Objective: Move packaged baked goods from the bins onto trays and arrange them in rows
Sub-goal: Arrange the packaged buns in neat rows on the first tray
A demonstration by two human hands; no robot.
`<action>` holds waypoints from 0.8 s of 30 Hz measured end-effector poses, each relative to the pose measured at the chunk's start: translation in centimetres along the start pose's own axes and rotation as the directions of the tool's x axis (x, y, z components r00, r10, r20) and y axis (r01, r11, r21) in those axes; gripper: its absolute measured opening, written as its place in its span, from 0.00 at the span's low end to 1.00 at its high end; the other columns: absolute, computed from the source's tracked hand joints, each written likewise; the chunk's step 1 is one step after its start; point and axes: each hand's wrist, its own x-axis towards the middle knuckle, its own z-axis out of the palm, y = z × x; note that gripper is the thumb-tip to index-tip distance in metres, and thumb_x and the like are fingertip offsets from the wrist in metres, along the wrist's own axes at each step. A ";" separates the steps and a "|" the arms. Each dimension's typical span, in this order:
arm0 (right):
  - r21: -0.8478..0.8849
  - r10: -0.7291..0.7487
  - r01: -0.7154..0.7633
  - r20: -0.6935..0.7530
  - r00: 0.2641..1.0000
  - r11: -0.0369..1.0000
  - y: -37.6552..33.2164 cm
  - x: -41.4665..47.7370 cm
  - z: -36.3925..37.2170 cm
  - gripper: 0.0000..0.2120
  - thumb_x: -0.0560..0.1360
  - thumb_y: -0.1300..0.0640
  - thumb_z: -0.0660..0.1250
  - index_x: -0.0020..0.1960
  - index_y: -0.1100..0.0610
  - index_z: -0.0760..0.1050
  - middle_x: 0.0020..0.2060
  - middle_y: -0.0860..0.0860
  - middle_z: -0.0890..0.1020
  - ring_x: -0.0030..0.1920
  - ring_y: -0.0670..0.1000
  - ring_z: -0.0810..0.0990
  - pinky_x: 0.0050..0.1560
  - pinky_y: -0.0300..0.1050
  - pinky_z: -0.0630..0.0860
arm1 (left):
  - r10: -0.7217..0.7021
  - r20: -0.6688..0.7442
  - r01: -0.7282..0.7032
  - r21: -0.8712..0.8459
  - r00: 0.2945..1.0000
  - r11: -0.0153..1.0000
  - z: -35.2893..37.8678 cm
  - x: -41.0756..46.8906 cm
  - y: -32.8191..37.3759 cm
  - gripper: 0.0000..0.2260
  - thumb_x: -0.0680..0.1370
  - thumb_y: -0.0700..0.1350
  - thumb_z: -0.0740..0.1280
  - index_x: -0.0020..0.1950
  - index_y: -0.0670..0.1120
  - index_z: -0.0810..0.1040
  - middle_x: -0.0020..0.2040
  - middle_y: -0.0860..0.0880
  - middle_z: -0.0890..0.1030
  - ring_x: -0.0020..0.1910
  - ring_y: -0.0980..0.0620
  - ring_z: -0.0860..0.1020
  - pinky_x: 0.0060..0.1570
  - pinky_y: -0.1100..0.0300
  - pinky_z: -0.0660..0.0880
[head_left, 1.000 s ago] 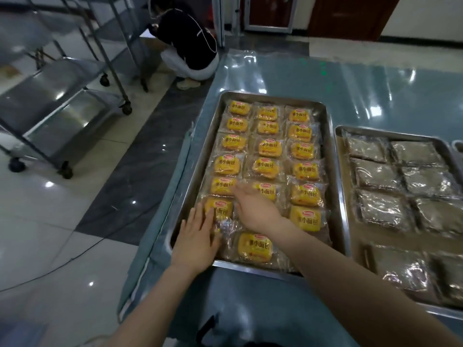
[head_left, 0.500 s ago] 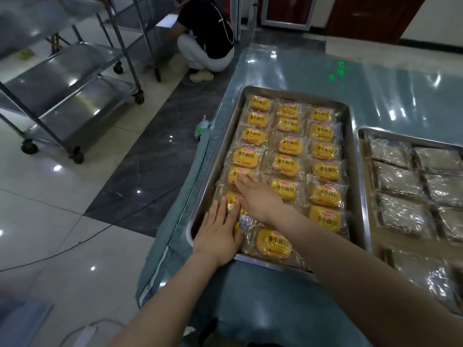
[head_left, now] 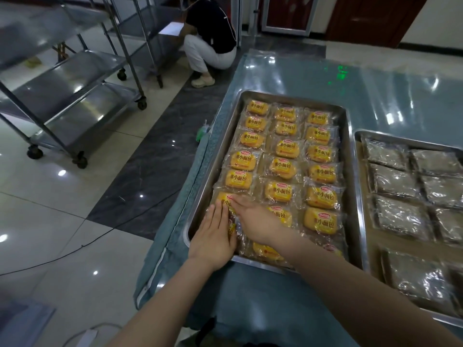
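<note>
A steel tray (head_left: 352, 171) on the blue table holds several yellow packaged buns (head_left: 284, 165) in three rows. My left hand (head_left: 214, 236) lies flat with straight fingers at the tray's near left corner, on a wrapped bun. My right hand (head_left: 255, 219) lies flat beside it, fingertips touching the yellow bun (head_left: 224, 199) at the left row's near end. A bun in the near row (head_left: 265, 251) shows partly under my right forearm. A second steel tray (head_left: 362, 186) to the right holds several dark wrapped packets (head_left: 398, 219).
The blue table (head_left: 375, 91) stretches beyond both trays. Wheeled steel racks (head_left: 75, 96) stand on the tiled floor at left. A person crouches (head_left: 210, 41) by the far racks. A cable (head_left: 75, 249) runs across the floor.
Both hands stay flat at the tray's near left corner; my right fingertips have slid toward the left row's near bun. The camera has shifted, showing more of the room.
</note>
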 end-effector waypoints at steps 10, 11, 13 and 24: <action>0.053 -0.037 0.040 -0.055 0.998 0.998 0.9 -1.9 -1.3 0.30 0.80 0.55 0.58 0.78 0.55 0.49 0.77 0.51 0.51 0.76 0.52 0.48 0.73 0.45 0.46 | 0.037 -0.063 -0.034 0.049 0.997 0.998 -0.5 -0.3 0.1 0.32 0.81 0.54 0.53 0.76 0.44 0.39 0.77 0.47 0.38 0.72 0.54 0.34 0.69 0.61 0.34; 0.055 -0.024 0.028 -0.072 0.997 0.998 1.6 -2.5 -1.4 0.29 0.80 0.55 0.58 0.78 0.54 0.49 0.77 0.50 0.51 0.76 0.51 0.48 0.72 0.43 0.45 | 0.046 -0.073 -0.042 0.051 0.996 0.998 -0.6 -0.2 0.3 0.32 0.81 0.54 0.54 0.76 0.44 0.39 0.77 0.47 0.39 0.72 0.54 0.34 0.69 0.60 0.35; 0.058 0.010 -0.005 -0.084 0.996 0.998 3.1 -3.8 -1.5 0.29 0.81 0.53 0.57 0.78 0.53 0.49 0.77 0.50 0.51 0.76 0.51 0.48 0.70 0.42 0.45 | 0.046 -0.085 -0.043 0.043 0.995 0.998 -1.0 0.1 1.0 0.33 0.80 0.55 0.55 0.76 0.44 0.40 0.77 0.48 0.41 0.71 0.55 0.34 0.70 0.59 0.37; 0.097 0.202 -0.187 -0.182 0.962 0.978 10.7 -14.7 -1.6 0.28 0.80 0.52 0.60 0.77 0.55 0.54 0.77 0.53 0.54 0.76 0.55 0.49 0.73 0.46 0.50 | 0.165 -0.058 -0.160 0.084 0.985 0.984 0.3 1.3 10.4 0.33 0.80 0.57 0.55 0.77 0.47 0.41 0.78 0.49 0.41 0.75 0.53 0.39 0.70 0.55 0.40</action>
